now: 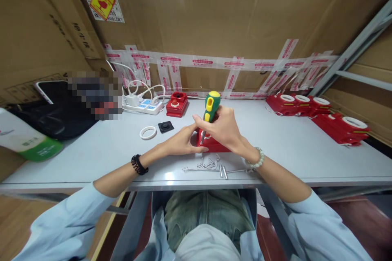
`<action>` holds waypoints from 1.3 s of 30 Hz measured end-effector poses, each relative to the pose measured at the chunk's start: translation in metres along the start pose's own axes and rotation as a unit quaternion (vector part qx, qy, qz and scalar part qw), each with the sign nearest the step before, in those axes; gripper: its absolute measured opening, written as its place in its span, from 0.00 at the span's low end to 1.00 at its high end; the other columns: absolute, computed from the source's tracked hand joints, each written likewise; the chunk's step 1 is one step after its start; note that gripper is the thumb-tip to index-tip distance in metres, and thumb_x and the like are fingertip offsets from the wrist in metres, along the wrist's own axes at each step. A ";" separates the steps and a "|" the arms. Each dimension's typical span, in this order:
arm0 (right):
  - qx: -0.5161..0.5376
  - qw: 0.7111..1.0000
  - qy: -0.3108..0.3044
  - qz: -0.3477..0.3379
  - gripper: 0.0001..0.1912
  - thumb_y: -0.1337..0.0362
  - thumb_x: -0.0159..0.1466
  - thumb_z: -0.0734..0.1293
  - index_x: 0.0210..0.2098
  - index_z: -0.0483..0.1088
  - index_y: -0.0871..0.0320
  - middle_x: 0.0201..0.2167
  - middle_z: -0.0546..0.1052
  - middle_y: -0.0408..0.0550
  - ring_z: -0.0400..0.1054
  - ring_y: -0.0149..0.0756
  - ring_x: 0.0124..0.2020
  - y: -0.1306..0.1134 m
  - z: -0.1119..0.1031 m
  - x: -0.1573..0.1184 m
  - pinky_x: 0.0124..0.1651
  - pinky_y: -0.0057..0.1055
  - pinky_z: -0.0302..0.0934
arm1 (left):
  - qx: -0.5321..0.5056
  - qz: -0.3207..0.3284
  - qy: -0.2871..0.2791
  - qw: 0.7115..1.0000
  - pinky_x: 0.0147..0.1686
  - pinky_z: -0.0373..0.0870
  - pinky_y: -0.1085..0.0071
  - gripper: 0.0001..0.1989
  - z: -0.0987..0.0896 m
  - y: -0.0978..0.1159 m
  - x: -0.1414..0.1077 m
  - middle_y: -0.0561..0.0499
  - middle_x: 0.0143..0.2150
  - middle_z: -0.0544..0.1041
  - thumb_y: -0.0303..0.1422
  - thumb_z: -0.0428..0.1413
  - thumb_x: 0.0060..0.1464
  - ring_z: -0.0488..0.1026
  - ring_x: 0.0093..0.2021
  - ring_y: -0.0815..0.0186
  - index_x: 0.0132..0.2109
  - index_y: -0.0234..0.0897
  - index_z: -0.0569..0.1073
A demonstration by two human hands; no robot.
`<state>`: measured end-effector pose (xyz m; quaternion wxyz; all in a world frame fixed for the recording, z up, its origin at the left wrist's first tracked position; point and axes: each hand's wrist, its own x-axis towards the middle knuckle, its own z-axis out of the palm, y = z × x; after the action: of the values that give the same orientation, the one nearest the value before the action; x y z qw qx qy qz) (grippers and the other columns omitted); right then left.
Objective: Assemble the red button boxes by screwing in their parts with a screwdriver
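My right hand (225,128) is closed around a screwdriver (212,105) with a green and yellow handle. Its shaft slants down to the near left part of a red plastic housing (219,147) on the table. My left hand (186,140) grips that housing at its left side, thumb along the near edge. Much of the housing is hidden under both hands. Just in front of it lie several loose screws (208,164), small metal pins (223,172) and a thin metal rod (199,169).
Left of my hands are a white ring (148,132) and a black square part (165,127). Behind stand another red housing (177,105) and a power strip (147,107). Several red units with white rings (339,128) sit at right. A green-white package (30,138) is far left.
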<state>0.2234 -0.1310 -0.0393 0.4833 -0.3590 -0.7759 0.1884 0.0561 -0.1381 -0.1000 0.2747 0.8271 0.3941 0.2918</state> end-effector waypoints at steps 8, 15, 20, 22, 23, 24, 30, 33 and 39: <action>-0.104 0.994 0.012 -0.042 0.21 0.48 0.55 0.69 0.20 0.61 0.55 0.13 0.60 0.37 0.48 0.26 0.18 -0.001 0.009 -0.002 0.26 0.31 0.48 | 0.020 0.008 -0.019 1.000 0.38 0.73 0.64 0.20 -0.003 0.005 0.004 0.45 0.43 0.76 0.41 0.63 0.50 0.74 0.39 0.59 0.46 0.33 0.70; -0.055 0.997 -0.026 -0.036 0.21 0.50 0.59 0.68 0.20 0.60 0.56 0.17 0.65 0.40 0.53 0.28 0.21 0.002 0.004 0.000 0.28 0.30 0.50 | 0.002 0.051 0.043 0.998 0.45 0.72 0.62 0.17 -0.015 0.026 0.008 0.47 0.44 0.75 0.40 0.62 0.52 0.72 0.43 0.60 0.45 0.35 0.70; -0.068 0.996 -0.010 -0.064 0.20 0.49 0.60 0.68 0.24 0.62 0.56 0.27 0.71 0.43 0.59 0.30 0.27 0.004 -0.002 0.002 0.33 0.31 0.53 | -0.040 0.033 0.060 0.997 0.42 0.72 0.65 0.12 -0.009 0.011 0.007 0.49 0.35 0.78 0.40 0.60 0.54 0.73 0.38 0.63 0.39 0.34 0.76; -0.062 0.996 -0.044 -0.042 0.20 0.48 0.60 0.68 0.25 0.63 0.56 0.25 0.70 0.42 0.58 0.29 0.26 0.003 -0.003 0.002 0.32 0.31 0.53 | -0.061 0.035 0.059 0.996 0.41 0.73 0.65 0.13 -0.007 0.002 0.006 0.48 0.35 0.80 0.41 0.60 0.55 0.74 0.37 0.62 0.39 0.35 0.78; -0.054 0.996 -0.057 -0.031 0.20 0.47 0.60 0.68 0.26 0.64 0.56 0.24 0.70 0.41 0.58 0.29 0.25 0.003 -0.004 0.002 0.31 0.31 0.53 | -0.069 0.038 0.060 0.995 0.42 0.73 0.65 0.13 -0.007 -0.001 0.006 0.48 0.36 0.81 0.42 0.61 0.54 0.75 0.38 0.62 0.39 0.35 0.79; -0.044 0.997 -0.060 -0.026 0.20 0.46 0.59 0.68 0.28 0.66 0.56 0.23 0.69 0.41 0.58 0.29 0.24 0.002 -0.005 0.002 0.30 0.31 0.54 | -0.078 0.042 0.059 0.994 0.42 0.73 0.66 0.13 -0.007 -0.002 0.006 0.48 0.37 0.82 0.42 0.62 0.54 0.75 0.38 0.62 0.39 0.36 0.79; 0.033 0.995 0.045 -0.088 0.20 0.52 0.58 0.72 0.44 0.66 0.54 0.32 0.73 0.42 0.67 0.32 0.31 -0.008 -0.012 0.003 0.33 0.31 0.64 | -0.108 0.045 0.015 0.993 0.38 0.71 0.68 0.15 -0.014 0.011 0.008 0.47 0.33 0.82 0.44 0.64 0.52 0.76 0.34 0.63 0.34 0.34 0.81; 0.044 0.993 0.030 -0.109 0.18 0.54 0.59 0.72 0.43 0.67 0.54 0.35 0.75 0.43 0.69 0.32 0.33 -0.014 -0.017 0.004 0.37 0.31 0.67 | -0.111 0.043 0.017 0.993 0.38 0.71 0.68 0.18 -0.014 0.012 0.010 0.47 0.31 0.82 0.46 0.65 0.50 0.75 0.33 0.64 0.32 0.33 0.80; 0.058 0.989 -0.061 -0.117 0.19 0.55 0.60 0.71 0.47 0.69 0.56 0.41 0.76 0.45 0.70 0.32 0.36 -0.021 -0.025 0.006 0.40 0.30 0.68 | -0.119 0.032 0.016 0.992 0.37 0.71 0.69 0.15 -0.012 0.004 0.012 0.49 0.29 0.80 0.43 0.66 0.49 0.74 0.32 0.65 0.32 0.33 0.79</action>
<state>0.2361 -0.1416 -0.0107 0.4739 -0.2245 -0.8284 0.1970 0.0557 -0.1280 -0.0863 0.3556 0.7959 0.3338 0.3587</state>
